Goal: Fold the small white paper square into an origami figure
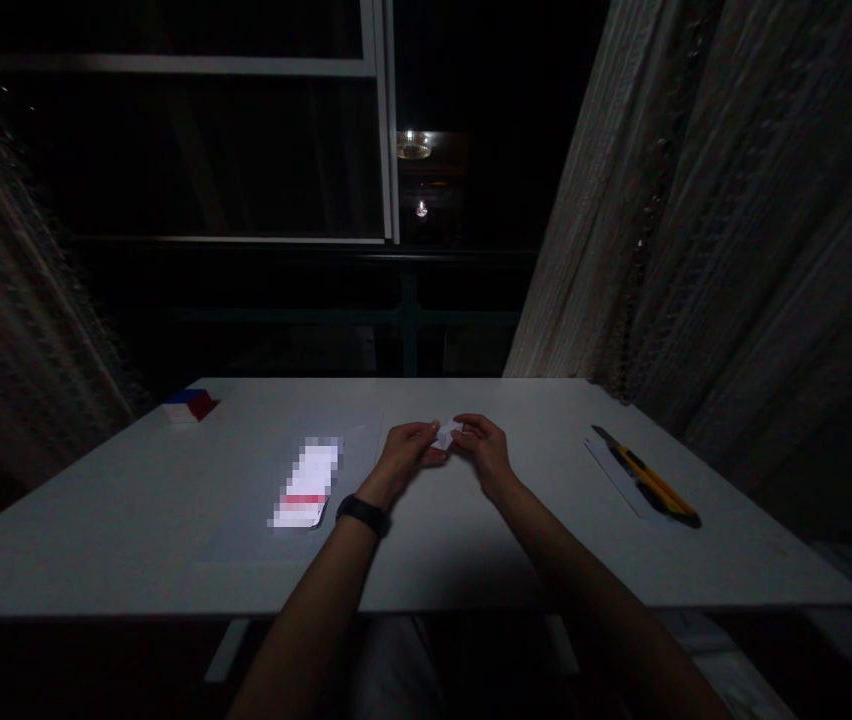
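Observation:
Between my two hands is a small folded piece of white paper point(445, 435), held just over the middle of the table. My left hand point(407, 455), with a dark watch point(364, 514) on its wrist, pinches the paper's left side. The fingers of my right hand point(486, 448) are closed on its right side. Parts of the paper are covered by the fingertips, and its exact folded shape is hard to make out in the dim light.
On the white table point(246, 590), a lit phone point(307, 482) lies on a pale sheet point(235, 535) to the left. A coloured cube point(190, 405) stands at the far left. A yellow and black utility knife point(655, 480) lies on white paper point(610, 475) at right. Curtains point(576, 200) hang behind.

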The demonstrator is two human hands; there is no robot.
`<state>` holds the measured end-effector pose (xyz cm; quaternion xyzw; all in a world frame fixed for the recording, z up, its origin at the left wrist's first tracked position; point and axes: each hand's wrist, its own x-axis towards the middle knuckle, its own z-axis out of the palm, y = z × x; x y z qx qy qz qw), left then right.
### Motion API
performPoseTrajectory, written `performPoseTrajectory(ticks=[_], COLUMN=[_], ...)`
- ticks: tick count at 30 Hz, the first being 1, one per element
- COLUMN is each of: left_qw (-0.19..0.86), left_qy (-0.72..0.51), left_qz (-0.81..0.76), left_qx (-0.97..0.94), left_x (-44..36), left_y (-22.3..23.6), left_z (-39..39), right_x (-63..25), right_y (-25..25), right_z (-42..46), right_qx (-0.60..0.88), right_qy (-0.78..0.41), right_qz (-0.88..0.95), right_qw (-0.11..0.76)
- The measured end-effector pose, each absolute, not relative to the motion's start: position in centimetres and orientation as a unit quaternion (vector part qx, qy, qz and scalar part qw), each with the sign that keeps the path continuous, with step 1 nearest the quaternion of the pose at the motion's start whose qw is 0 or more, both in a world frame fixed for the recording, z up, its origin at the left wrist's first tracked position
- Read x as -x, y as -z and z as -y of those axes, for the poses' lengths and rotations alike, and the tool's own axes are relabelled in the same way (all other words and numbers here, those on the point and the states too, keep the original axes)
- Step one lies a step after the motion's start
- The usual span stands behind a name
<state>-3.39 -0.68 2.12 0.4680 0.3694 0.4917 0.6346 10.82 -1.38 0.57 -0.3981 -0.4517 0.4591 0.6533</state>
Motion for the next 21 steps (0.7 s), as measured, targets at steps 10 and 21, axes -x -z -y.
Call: performPoseTrajectory(ticks=[10,21], left_qw=[0.641,0.639], left_qy=[-0.487,-0.47], left_qz=[-0.355,-0.334], left_qx=[-0.475,-0.509], left_x=[2.93,2.98], left_y=[-2.15,-1.99], left_z=[0.67,0.52], right_x=[-10.84,-10.59], right_y=[-0.86,-0.82], right_z=[1.42,1.54], right_qx=[0.409,0.387], right_qy=[-0.425,-0.456], right_qz=[0.514,0.49], right_qw=[0.623,0.634])
